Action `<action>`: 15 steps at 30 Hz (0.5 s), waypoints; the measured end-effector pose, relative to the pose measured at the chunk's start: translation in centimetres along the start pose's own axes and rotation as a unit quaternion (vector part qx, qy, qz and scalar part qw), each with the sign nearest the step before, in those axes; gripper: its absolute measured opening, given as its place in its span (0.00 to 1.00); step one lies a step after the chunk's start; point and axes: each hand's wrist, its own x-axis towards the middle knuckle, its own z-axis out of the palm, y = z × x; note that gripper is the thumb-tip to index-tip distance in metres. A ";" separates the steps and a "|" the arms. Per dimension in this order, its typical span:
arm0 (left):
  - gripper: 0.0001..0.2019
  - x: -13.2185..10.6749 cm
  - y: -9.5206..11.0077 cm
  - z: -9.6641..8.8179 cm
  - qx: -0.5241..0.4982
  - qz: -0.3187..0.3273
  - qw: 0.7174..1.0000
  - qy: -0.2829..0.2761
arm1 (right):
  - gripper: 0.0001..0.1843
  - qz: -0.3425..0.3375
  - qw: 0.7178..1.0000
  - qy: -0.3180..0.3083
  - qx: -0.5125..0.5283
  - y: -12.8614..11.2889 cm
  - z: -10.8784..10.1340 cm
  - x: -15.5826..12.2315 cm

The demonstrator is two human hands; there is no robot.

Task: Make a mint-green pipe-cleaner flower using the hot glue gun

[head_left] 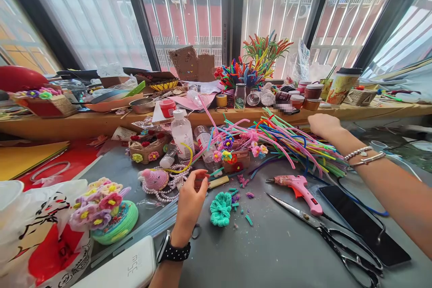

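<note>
My left hand (pixel 192 195) is over the table with its fingers bent and the thumb a little apart from them; I see nothing held. Just right of it sits a teal fuzzy flower-like piece (pixel 220 209), with short teal clippings (pixel 249 220) around it. A wooden stick (pixel 218 182) lies by the fingertips. My right hand (pixel 324 125) is closed at the back right, at the end of a bundle of coloured pipe cleaners (pixel 300 144); its fingertips are hidden. A pink glue gun (pixel 305 191), large scissors (pixel 313 222) and a black phone (pixel 362 225) lie nearer on the right.
A white power bank (pixel 124 265), a plastic bag (pixel 43 243) and a green piece with fuzzy flowers (pixel 116 222) stand front left. Bottles (pixel 182 137), a pink crochet piece (pixel 154 180) and baskets fill the middle back. A crowded ledge (pixel 199 120) runs along the windows.
</note>
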 end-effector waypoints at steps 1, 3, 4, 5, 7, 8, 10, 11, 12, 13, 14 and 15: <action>0.13 0.0 0.0 0.0 0.000 0.000 1.000 0.000 | 0.16 -0.036 0.999 0.024 0.019 -0.9 -0.5 -0.3; 0.13 0.0 0.0 0.0 0.002 0.001 1.000 -0.001 | 0.20 -0.095 0.992 0.071 0.052 -2.9 -1.1 -0.7; 0.13 0.0 0.1 0.0 0.003 0.001 1.000 -0.002 | 0.20 -0.125 0.987 0.075 0.066 -4.0 -1.1 -0.7; 0.13 0.0 0.1 0.0 0.003 0.001 1.000 -0.002 | 0.19 -0.156 0.982 0.069 0.077 -5.0 -0.8 -0.6; 0.13 -0.1 0.3 0.0 0.004 -0.001 1.000 -0.001 | 0.19 -0.258 0.962 0.023 0.085 -6.9 0.4 -0.2; 0.13 -0.1 0.3 -0.1 0.004 -0.003 1.000 -0.001 | 0.22 -0.273 0.958 0.012 0.081 -7.7 1.3 0.1; 0.13 -0.2 0.4 -0.1 0.004 -0.003 1.000 0.001 | 0.30 -0.280 0.957 0.001 0.074 -8.9 3.2 0.7; 0.13 -0.3 0.4 0.0 0.005 -0.003 1.000 0.001 | 0.32 -0.278 0.958 -0.001 0.071 -9.3 4.2 1.0; 0.13 -0.3 0.3 0.0 0.005 -0.003 1.000 0.001 | 0.34 -0.265 0.962 0.003 0.065 -9.7 5.2 1.2; 0.13 -0.3 0.3 0.0 0.007 -0.003 1.000 0.001 | 0.35 -0.249 0.967 0.009 0.059 -10.1 6.1 1.3; 0.13 -0.3 0.3 0.0 0.008 -0.003 1.000 0.001 | 0.35 -0.231 0.971 0.017 0.053 -10.4 6.9 1.5; 0.13 -0.3 0.2 0.0 0.010 -0.003 1.000 0.002 | 0.34 -0.210 0.976 0.024 0.048 -10.7 7.6 1.6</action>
